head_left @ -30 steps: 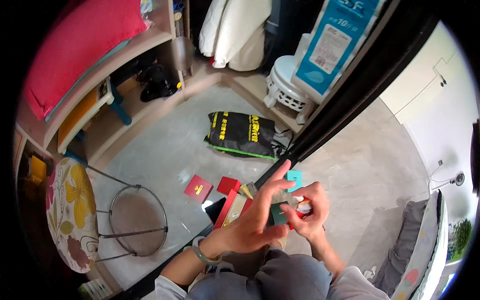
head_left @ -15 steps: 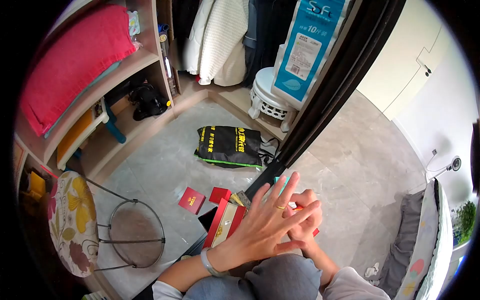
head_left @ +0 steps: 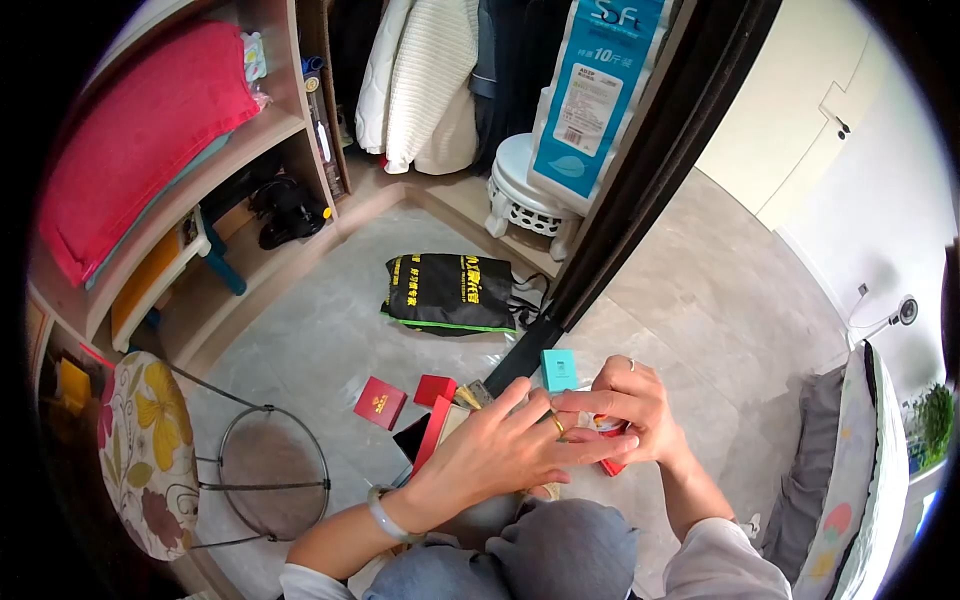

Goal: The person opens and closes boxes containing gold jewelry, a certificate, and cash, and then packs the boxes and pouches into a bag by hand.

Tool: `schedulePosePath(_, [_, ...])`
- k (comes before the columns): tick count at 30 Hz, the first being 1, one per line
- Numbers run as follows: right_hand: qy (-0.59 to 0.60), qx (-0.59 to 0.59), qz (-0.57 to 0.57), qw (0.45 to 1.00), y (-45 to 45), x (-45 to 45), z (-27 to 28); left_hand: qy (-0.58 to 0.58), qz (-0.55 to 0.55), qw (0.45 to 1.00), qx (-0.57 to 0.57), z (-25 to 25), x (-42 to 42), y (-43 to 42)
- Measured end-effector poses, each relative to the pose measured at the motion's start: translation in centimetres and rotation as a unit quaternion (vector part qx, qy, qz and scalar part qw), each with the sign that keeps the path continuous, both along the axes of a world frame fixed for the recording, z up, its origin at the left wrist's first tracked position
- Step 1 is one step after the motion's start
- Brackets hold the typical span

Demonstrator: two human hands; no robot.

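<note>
My left hand [head_left: 490, 445], with a pale bangle [head_left: 385, 515] at the wrist, is held out palm down with its fingers spread. A gold ring [head_left: 559, 427] sits around one of its fingers. The thumb and index finger of my right hand [head_left: 635, 405] pinch in at that ring; the exact contact is partly hidden. My right hand wears a thin ring [head_left: 632, 366] of its own. Below the hands, on the floor, a red box [head_left: 432, 438] stands partly covered by my left hand. A small red item [head_left: 613, 466] shows under my right hand.
A turquoise box [head_left: 559, 370], a dark red box [head_left: 380, 403] and a red box [head_left: 435, 389] lie near the hands. Beyond them is a black drawstring bag [head_left: 450, 292]. A floral stool [head_left: 150, 455] stands left, a white stool [head_left: 520, 180] by the dark door frame [head_left: 640, 190].
My right hand has come out from behind my left hand and moved up and right, its thumb and index now at the gold ring. My left hand has shifted slightly left and down.
</note>
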State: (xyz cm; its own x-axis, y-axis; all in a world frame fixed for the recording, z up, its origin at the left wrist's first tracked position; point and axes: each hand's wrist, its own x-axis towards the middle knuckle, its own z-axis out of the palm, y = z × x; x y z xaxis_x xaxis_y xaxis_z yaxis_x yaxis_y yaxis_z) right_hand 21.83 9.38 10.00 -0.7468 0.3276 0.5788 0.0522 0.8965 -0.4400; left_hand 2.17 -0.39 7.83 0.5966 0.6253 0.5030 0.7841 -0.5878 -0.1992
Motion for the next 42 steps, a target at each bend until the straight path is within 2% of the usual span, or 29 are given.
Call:
schedulePosePath(6, [-0.004, 0.087, 0.039, 0.995, -0.1, -0.3, 0.6, 0.01, -0.019, 1.0, -0.021, 0.9, 0.2, -0.3])
schedulePosePath(10, [0.009, 0.071, 0.046, 0.996, -0.1, -0.4, 0.7, -0.016, -0.041, 0.999, -0.03, 0.8, 0.6, -0.4])
schedulePosePath(16, [0.02, -0.005, 0.079, 0.997, 0.2, -0.1, -0.7, -0.045, -0.088, 0.995, -0.016, 0.6, 0.7, -0.1])
schedulePosePath(23, [0.02, -0.143, 0.091, 0.985, -0.6, -0.3, -1.7, -0.022, -0.1, 0.995, -0.002, -0.5, 0.2, 0.1])
schedulePosePath(25, [0.016, -0.162, 0.09, 0.983, -0.7, -0.4, -1.8, 0.042, -0.103, 0.993, 0.046, -0.9, -0.1, 0.3])
schedulePosePath(28, [0.02, -0.175, 0.109, 0.978, -0.9, -0.6, -2.2, 0.053, -0.109, 0.99, 0.067, -1.2, -0.4, 0.3])
schedulePosePath(31, [0.009, -0.21, 0.118, 0.97, -0.9, -0.6, -2.9, 0.066, -0.104, 0.992, 0.036, -1.7, -0.5, 0.1])
schedulePosePath(32, [0.026, -0.228, 0.09, 0.969, -1.0, -0.6, -3.1, 0.067, -0.104, 0.992, 0.037, -1.8, -0.2, 0.4])
schedulePosePath(33, [0.043, -0.245, 0.063, 0.967, -1.0, -0.8, -3.4, -0.105, -0.131, 0.985, -0.029, -1.9, 0.2, 0.8])
schedulePosePath(34, [0.044, -0.245, 0.065, 0.966, -1.3, -0.8, -4.0, -0.272, -0.153, 0.945, -0.093, -2.0, 0.4, 1.0])
schedulePosePath(35, [0.122, -0.28, -0.008, 0.952, -1.7, -0.8, -5.0, -0.356, -0.109, 0.896, -0.241, -1.9, 0.2, 0.5])
schedulePosePath(36, [0.198, -0.312, -0.08, 0.926, -1.9, -0.9, -5.7, -0.356, -0.107, 0.897, -0.241, -1.6, 0.6, 0.6])
schedulePosePath(37, [0.21, -0.286, -0.108, 0.929, -2.1, -1.3, -6.1, -0.555, -0.155, 0.754, -0.316, -1.3, 1.5, 0.8])
schedulePosePath(38, [0.21, -0.286, -0.108, 0.929, -2.3, -1.9, -5.9, -0.717, -0.194, 0.558, -0.37, -1.0, 2.0, 1.0])
schedulePosePath(39, [0.219, -0.252, -0.138, 0.932, -2.4, -2.5, -5.5, -0.697, -0.258, 0.518, -0.424, -0.9, 1.6, 1.3])
schedulePosePath(40, [0.229, -0.216, -0.169, 0.934, -2.4, -2.8, -5.3, -0.696, -0.259, 0.518, -0.425, -1.0, 2.2, 1.2])
schedulePosePath(42, [0.227, -0.178, -0.184, 0.94, -2.3, -3.0, -5.6, -0.764, -0.272, 0.418, -0.408, -1.4, 3.4, 0.9])
